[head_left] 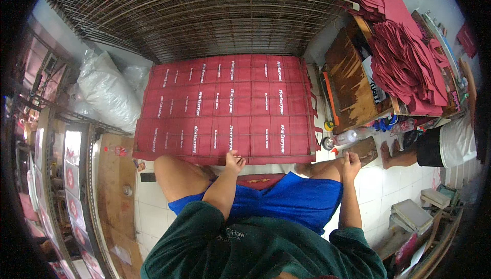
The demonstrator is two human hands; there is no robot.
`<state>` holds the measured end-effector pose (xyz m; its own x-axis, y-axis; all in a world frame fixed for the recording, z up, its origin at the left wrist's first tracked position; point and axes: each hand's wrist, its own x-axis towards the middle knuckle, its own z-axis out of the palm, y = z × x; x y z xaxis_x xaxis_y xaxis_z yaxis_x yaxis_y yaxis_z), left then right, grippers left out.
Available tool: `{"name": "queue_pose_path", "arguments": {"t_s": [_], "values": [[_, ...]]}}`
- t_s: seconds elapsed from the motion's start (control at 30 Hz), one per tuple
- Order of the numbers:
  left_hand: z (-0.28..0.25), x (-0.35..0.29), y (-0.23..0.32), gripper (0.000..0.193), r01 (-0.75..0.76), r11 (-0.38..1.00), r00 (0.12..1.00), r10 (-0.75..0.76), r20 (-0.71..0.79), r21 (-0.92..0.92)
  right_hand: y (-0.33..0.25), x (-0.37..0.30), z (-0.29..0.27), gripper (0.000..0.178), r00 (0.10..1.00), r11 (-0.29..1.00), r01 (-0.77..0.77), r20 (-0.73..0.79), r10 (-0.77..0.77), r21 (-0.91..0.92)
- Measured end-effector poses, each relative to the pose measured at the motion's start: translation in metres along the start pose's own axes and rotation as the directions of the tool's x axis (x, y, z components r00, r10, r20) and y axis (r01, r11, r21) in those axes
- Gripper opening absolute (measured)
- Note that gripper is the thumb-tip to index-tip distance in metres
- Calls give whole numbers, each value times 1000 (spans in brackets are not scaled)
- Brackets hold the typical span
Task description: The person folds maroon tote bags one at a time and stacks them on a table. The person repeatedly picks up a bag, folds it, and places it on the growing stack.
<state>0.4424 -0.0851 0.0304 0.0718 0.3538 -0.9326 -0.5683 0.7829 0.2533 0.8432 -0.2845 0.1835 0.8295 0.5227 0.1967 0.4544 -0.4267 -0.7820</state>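
Note:
Maroon fabric pieces (220,106) with white print lie in rows on a wire rack (169,157) in front of my knees. My left hand (235,162) is over the near edge of this rack, its fingers loosely bent and apart, with nothing visible in them. Whether the fingertips touch the rack, I cannot tell. By my right knee is my right hand (351,166), with its fingers curled in and no object showing.
Stacked wire racks (215,13) slant over the far side. More maroon fabric (404,64) is heaped on a wooden cabinet (353,69) at right. A white bottle (347,137) stands near my right knee. Plastic bags (108,87) lie at left. Another person's legs (404,156) show at right.

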Motion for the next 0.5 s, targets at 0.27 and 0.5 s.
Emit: {"name": "queue_pose_path", "arguments": {"t_s": [0.27, 0.5], "values": [[16, -29, -2, 55, -111, 953, 987, 138, -78, 280, -9, -2, 5, 19, 1000, 1000, -19, 20, 18, 14], [41, -82, -1, 49, -466, 667, 885, 353, 304, 581, 9, 2, 11, 20, 1000, 1000, 7, 27, -8, 27]]}}
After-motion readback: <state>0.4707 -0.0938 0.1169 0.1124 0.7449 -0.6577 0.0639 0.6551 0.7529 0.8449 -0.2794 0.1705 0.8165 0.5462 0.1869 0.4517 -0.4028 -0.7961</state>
